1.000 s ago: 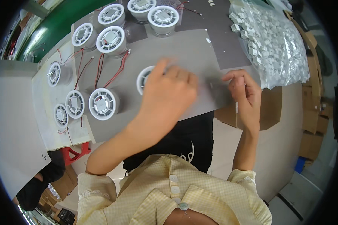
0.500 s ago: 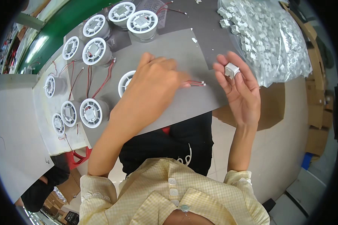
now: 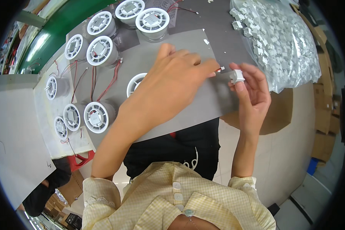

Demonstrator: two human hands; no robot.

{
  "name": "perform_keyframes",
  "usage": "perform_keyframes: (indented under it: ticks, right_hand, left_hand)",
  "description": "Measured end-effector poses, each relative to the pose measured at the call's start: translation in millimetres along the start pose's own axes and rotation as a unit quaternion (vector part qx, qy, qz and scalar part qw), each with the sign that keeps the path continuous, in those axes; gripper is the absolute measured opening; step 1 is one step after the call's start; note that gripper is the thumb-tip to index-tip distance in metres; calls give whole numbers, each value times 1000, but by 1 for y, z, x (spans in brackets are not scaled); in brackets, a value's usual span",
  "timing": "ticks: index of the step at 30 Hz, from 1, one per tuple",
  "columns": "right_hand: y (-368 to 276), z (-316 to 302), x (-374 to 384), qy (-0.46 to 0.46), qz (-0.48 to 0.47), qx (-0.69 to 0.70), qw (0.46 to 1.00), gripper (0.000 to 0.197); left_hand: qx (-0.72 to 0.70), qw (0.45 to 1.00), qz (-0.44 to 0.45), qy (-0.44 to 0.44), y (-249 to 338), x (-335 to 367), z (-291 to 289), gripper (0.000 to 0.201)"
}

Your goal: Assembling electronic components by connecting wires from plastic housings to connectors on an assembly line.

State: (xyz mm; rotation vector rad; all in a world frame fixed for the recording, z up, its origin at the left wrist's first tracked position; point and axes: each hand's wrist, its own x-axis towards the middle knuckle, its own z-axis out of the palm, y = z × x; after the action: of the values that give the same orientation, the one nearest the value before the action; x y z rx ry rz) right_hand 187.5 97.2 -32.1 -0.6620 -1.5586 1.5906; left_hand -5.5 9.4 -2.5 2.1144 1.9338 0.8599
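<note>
My left hand [image 3: 174, 78] reaches over the grey table and pinches a thin red-and-black wire [image 3: 219, 70] near its small white plug [image 3: 222, 68]. Beneath that hand sits a round white lamp housing [image 3: 133, 83], mostly hidden by my wrist. To the right, my right hand [image 3: 255, 92] grips a small white plastic block [image 3: 237, 76] between thumb and fingers, palm turned toward the plug. A short gap separates the block from the plug.
Several white spoked housings [image 3: 97, 117] with wire leads stand at the left and back. A clear bag [image 3: 291, 50] of small white parts lies at the far right, beside a cardboard box [image 3: 281, 111]. White scraps [image 3: 206, 41] dot the grey table surface [image 3: 203, 99].
My left hand has moved right and taken the wire's plug end along, up toward my right hand. The white block has turned in my right fingers. The whole view has shifted slightly.
</note>
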Motion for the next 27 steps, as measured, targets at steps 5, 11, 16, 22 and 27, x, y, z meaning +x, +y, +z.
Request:
perform_keyframes:
  ticks: [5, 11, 16, 22, 27]
  right_hand:
    - [6, 5, 1, 1, -41, 26, 999, 28]
    - [6, 2, 10, -10, -15, 156, 988, 30]
    - [-5, 9, 9, -2, -63, 57, 996, 32]
    - [-9, 13, 14, 0, -175, -130, 976, 32]
    - [-7, 10, 19, -36, -172, -120, 977, 29]
  left_hand:
    - [-154, 987, -52, 15, 4, 7, -3, 13]
    - [-331, 930, -156, 41, 9, 9, -6, 12]
    - [-339, 918, -182, 94, 11, 6, -3, 10]
    - [-176, 967, -112, 143, 13, 4, -2, 12]
    - [-158, 973, -119, 116, 11, 1, -4, 10]
